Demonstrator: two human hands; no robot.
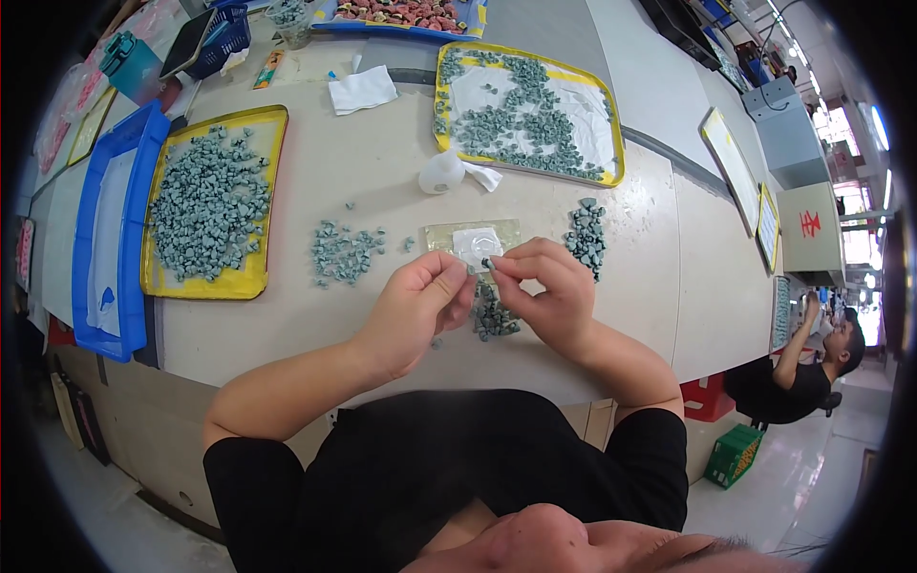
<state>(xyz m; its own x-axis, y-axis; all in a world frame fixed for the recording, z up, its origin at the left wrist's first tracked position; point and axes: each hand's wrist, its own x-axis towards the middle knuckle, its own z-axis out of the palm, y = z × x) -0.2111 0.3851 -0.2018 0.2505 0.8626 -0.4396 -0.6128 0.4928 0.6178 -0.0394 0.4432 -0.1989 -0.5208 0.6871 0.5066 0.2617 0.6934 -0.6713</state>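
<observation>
A small grey part [486,262] is pinched between both hands' fingertips above the desk [382,172]. Left hand [415,306] steadies; right hand [546,291] grips. Loose piles [346,252] lie within reach, the trays [212,202] farther out.

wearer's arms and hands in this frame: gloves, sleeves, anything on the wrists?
Both hands are bare: no gloves on the left hand or the right hand. No watch, band or ring shows on either wrist or on the fingers in view. The forearms are uncovered up to short black sleeves of a plain black top. No cables, straps or markings on the arms.
</observation>
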